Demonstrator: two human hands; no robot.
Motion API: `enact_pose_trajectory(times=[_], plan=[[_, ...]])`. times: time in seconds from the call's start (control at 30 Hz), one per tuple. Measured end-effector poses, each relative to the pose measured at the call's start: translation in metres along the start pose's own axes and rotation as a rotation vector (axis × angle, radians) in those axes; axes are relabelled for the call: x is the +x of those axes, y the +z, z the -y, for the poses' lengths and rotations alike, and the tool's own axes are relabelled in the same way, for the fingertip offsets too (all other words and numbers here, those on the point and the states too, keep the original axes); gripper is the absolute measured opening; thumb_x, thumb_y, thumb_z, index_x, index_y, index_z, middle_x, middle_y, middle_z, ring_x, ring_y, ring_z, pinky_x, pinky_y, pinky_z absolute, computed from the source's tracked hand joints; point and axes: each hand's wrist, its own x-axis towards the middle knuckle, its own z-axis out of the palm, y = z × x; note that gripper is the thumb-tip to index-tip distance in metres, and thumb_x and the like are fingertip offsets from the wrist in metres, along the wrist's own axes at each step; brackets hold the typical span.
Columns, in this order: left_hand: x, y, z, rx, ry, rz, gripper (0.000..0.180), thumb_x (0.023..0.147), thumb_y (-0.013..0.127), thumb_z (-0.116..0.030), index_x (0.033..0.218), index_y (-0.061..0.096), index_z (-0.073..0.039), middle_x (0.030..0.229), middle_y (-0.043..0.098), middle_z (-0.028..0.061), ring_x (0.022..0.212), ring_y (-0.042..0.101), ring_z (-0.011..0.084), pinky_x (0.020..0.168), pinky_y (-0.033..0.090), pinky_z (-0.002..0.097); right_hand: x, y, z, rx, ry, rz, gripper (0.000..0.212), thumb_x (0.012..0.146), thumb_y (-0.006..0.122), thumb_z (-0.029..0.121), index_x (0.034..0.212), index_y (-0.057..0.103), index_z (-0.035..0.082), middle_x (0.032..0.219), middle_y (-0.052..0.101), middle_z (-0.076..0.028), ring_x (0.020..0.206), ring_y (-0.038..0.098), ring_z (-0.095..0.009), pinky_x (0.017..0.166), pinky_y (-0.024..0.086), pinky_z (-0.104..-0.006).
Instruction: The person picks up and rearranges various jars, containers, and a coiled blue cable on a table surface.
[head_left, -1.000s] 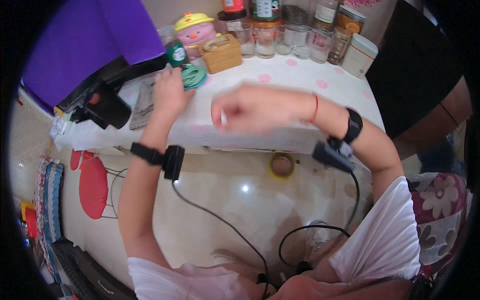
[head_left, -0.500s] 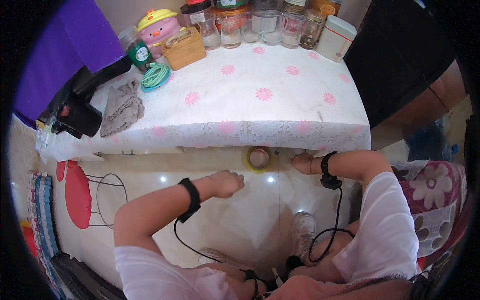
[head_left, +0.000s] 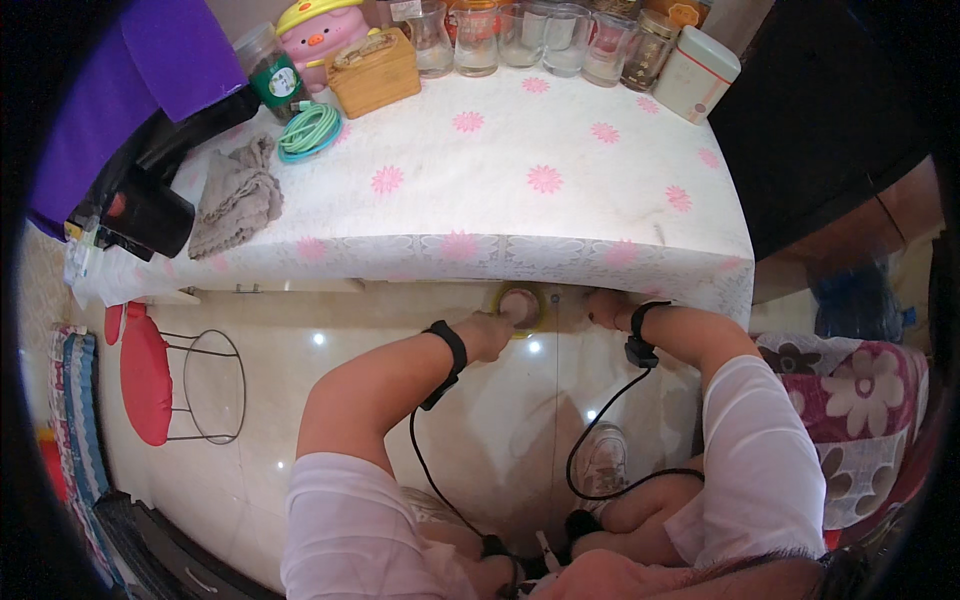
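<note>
A roll of yellowish tape (head_left: 541, 318) is below the front edge of the table, between my hands. My left hand (head_left: 487, 336) is at its left rim, closed, with the fingertips reaching over the rim into the ring. To the right of the roll, my right hand (head_left: 606, 309) is close under the hanging tablecloth edge, fingers curled together. What lies between those fingers, if anything, is too small to make out. Each wrist wears a black band with a cable.
A white tablecloth (head_left: 460, 190) with pink flowers covers the table. Glass mugs (head_left: 520, 40), a wooden box (head_left: 375, 75), a coiled green cable (head_left: 310, 132) and a grey cloth (head_left: 240, 200) sit on it. A red stool (head_left: 145, 380) stands left; a flowered cover (head_left: 860, 400) is right.
My left hand has moved right and away from me, reaching the roll of tape. My right hand has shifted slightly, staying beside the roll. The view has tilted a little.
</note>
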Motion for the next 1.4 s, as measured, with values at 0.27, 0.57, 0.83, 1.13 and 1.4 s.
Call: enact_pose_trajectory(times=[0.27, 0.57, 0.83, 1.13, 1.4], plan=[[0.0, 0.031, 0.013, -0.016, 0.019, -0.025, 0.049, 0.078, 0.055, -0.008, 0.123, 0.042, 0.007, 0.145, 0.031, 0.0254, 0.12, 0.048, 0.0396, 0.1, 0.041, 0.0459, 0.013, -0.021, 0.022, 0.535, -0.111, -0.151, 0.018, 0.067, 0.069, 0.017, 0.077, 0.062, 0.004, 0.077, 0.063, -0.016, 0.071, 0.06, -0.031, 0.065, 0.048, -0.0432], [0.002, 0.018, 0.004, 0.039, -0.016, 0.096, 0.047, 0.076, 0.059, -0.008, 0.119, 0.046, 0.004, 0.121, 0.054, 0.0235, 0.104, 0.059, 0.0374, 0.085, 0.049, 0.0467, 0.041, -0.02, 0.058, 0.557, 0.15, -0.179, 0.016, 0.071, 0.067, 0.018, 0.076, 0.06, 0.004, 0.074, 0.062, -0.013, 0.068, 0.056, -0.025, 0.06, 0.045, -0.0379], [-0.005, 0.029, 0.005, 0.107, -0.015, -0.097, 0.043, 0.077, 0.061, -0.007, 0.119, 0.053, 0.0, 0.13, 0.051, 0.0178, 0.111, 0.059, 0.0304, 0.088, 0.049, 0.0408, 0.038, -0.03, 0.075, 0.603, 0.238, -0.201, 0.019, 0.073, 0.066, 0.018, 0.084, 0.061, 0.004, 0.082, 0.063, -0.015, 0.075, 0.057, -0.029, 0.066, 0.046, -0.0386], [0.001, 0.031, 0.004, 0.097, -0.02, -0.11, 0.042, 0.078, 0.06, -0.008, 0.119, 0.053, -0.001, 0.127, 0.053, 0.0185, 0.109, 0.06, 0.0317, 0.087, 0.049, 0.0418, 0.029, -0.036, 0.087, 0.644, 0.282, -0.225, 0.024, 0.074, 0.065, 0.018, 0.092, 0.062, 0.003, 0.09, 0.063, -0.018, 0.084, 0.059, -0.033, 0.073, 0.047, -0.0394], [0.01, 0.044, 0.013, 0.047, -0.025, -0.185, 0.038, 0.079, 0.056, -0.006, 0.116, 0.053, 0.0, 0.122, 0.055, 0.0213, 0.105, 0.06, 0.0357, 0.086, 0.049, 0.045, 0.013, -0.068, 0.103, 0.677, 0.274, -0.223, 0.029, 0.075, 0.064, 0.018, 0.1, 0.062, 0.003, 0.097, 0.064, -0.02, 0.092, 0.06, -0.036, 0.08, 0.048, -0.0401]])
